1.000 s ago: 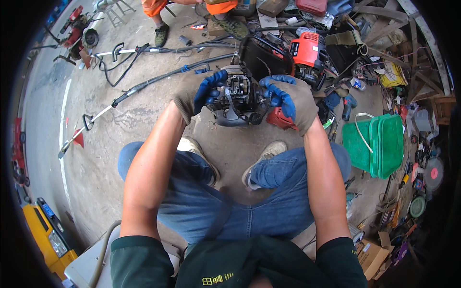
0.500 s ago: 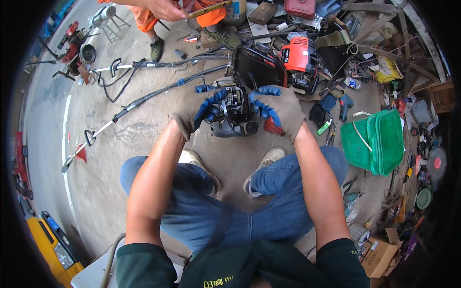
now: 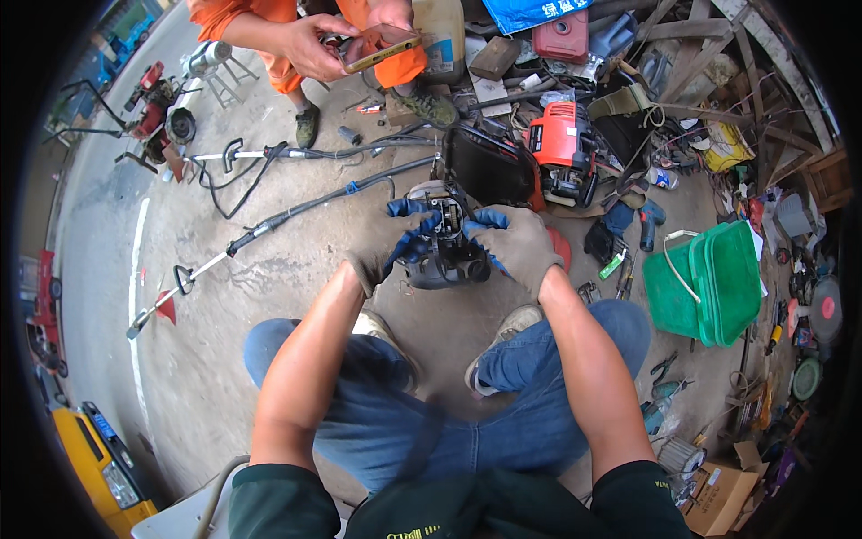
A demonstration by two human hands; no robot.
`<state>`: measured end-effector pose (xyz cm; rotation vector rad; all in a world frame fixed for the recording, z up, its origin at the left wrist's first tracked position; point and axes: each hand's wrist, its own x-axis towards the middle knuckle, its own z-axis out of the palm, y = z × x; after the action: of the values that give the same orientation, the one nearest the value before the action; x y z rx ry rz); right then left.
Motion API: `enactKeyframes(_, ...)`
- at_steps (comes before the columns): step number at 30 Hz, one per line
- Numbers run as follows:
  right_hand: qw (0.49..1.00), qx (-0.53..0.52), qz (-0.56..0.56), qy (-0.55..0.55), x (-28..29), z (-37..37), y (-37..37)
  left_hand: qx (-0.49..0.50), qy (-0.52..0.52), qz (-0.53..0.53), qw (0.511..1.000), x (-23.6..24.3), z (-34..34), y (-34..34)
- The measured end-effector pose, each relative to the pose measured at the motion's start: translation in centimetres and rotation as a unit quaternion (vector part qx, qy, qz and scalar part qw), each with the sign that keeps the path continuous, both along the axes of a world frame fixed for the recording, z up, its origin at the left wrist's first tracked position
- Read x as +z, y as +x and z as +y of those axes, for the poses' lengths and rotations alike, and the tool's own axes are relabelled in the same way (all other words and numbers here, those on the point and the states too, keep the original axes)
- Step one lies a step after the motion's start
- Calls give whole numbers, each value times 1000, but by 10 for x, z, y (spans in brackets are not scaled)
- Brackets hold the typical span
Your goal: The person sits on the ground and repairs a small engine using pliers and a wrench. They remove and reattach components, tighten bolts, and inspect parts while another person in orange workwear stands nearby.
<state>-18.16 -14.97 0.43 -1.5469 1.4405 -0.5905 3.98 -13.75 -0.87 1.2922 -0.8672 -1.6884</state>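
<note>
A small dark engine (image 3: 446,266) with an exposed mechanism on top sits on the concrete between my feet. My left hand (image 3: 389,238), in a tan glove with blue fingers, grips its left side, fingers curled at the upper part. My right hand (image 3: 515,241), gloved the same way, has its bent fingers on the upper right of the engine, partly hiding what they pinch. A black housing (image 3: 485,163) lies just behind it, and a red part shows under my right hand.
A co-worker in orange trousers (image 3: 280,72) holds a phone (image 3: 384,54) above. Trimmer poles (image 3: 296,207) lie at left. A red engine unit (image 3: 555,144), tool clutter, a cordless drill (image 3: 649,225) and a green bucket (image 3: 705,283) are at right. A yellow vehicle (image 3: 99,458) stands lower left.
The co-worker's hands with the phone have come into view at the top. The scene has shifted down in the picture. My hands stay on the engine, fingers slightly closer together.
</note>
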Motion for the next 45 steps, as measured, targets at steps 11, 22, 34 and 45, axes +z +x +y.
enactKeyframes(11,999,20,35,15,22,7,3,5,-11,-17,1000,-4,0,3)
enactKeyframes(22,999,23,19,-14,20,11,-2,-13,0,-23,1000,-18,0,9)
enactKeyframes(34,999,19,42,-10,14,9,-1,-7,-3,-6,1000,-28,-2,10)
enactKeyframes(45,998,27,58,-19,18,9,-1,-2,-6,-24,1000,-23,-1,9)
